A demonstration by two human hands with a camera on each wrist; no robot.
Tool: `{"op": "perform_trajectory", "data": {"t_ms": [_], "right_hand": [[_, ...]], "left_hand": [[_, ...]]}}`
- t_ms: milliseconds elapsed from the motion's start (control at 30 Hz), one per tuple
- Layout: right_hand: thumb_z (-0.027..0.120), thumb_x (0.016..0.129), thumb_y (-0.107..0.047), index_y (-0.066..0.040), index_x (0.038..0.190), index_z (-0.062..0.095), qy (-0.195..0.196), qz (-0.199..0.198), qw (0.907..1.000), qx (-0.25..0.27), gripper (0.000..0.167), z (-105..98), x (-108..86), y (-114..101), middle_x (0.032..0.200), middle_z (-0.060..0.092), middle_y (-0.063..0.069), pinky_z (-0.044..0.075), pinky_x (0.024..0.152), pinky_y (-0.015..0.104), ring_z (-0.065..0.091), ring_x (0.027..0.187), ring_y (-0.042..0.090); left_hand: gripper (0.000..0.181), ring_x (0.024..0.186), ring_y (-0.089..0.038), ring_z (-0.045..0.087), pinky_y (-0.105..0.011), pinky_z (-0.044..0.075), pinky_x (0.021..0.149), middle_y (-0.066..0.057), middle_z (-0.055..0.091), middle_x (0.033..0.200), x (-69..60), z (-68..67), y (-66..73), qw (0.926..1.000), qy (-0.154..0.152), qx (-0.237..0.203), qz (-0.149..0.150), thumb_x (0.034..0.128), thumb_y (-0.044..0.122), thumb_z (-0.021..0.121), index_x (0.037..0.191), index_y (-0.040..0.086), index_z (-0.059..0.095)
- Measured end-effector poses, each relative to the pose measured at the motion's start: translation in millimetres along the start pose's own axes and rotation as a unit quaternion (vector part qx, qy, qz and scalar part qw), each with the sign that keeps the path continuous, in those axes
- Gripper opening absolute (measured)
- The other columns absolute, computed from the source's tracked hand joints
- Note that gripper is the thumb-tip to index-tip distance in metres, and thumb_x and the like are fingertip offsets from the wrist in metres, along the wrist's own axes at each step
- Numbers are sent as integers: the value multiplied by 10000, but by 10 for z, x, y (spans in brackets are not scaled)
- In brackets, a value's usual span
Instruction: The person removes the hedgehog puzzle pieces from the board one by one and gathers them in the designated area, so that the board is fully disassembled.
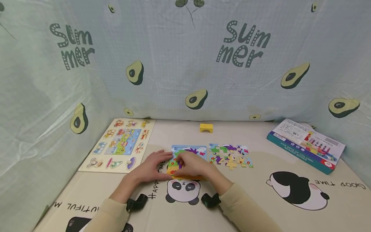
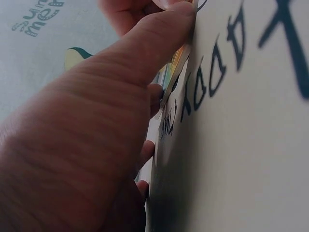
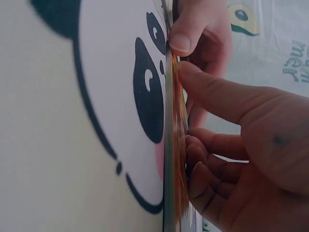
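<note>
A jigsaw puzzle board [image 1: 204, 151] with a colourful cartoon picture and an orange lower edge lies flat on the panda-printed table cover. My left hand [image 1: 152, 166] rests at its left side, thumb near the lower left corner and the other fingers reaching along the edge. Over the board's lower left part, my right hand [image 1: 192, 165] presses thumb and fingertips onto the picture. In the right wrist view, the right thumb [image 3: 212, 87] stands apart from the bent fingers; no piece shows between them. The right hand covers much of the picture. Loose jigsaw pieces [image 1: 231, 162] lie right of the board.
A peg puzzle board [image 1: 124, 141] with several vehicle and toy pictures lies at the back left. A yellow arch block [image 1: 206, 128] stands behind the jigsaw. At the right is a boxed toy [image 1: 307, 145]. Avocado-printed cloth [image 1: 162, 64] walls the table's back and sides.
</note>
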State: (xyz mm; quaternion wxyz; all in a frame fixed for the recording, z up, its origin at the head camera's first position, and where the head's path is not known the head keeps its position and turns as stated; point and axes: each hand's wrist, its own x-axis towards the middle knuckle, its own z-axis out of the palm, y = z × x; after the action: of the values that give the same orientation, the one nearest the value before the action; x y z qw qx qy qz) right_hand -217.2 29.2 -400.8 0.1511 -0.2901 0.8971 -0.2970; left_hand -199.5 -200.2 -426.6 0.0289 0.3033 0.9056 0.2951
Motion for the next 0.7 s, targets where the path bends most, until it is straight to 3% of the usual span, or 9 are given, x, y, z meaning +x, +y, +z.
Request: {"op": "perform_trajectory", "data": {"t_ms": [333,700], "right_hand": [[850,839,-306,-63,1180,618,55,236,9995,-189,479,31,-11,-48,981,554,-27,489,782,284,547,865,157],[818,875,-277,-98,1229,564,166,65,9997,-150,472,53,-27,-46,977,541,-35,480,741,288,538,845,146]], "left_hand": [[768,1466,-396,276,-614,170,1175,-92,507,1499,14,1,22,10000,-20,-16,-11,809,451,825,1418,53,580],[769,1468,-383,277,-601,176,1179,-82,503,1503,14,-17,41,10000,-58,-6,-77,809,456,820,1425,66,577]]}}
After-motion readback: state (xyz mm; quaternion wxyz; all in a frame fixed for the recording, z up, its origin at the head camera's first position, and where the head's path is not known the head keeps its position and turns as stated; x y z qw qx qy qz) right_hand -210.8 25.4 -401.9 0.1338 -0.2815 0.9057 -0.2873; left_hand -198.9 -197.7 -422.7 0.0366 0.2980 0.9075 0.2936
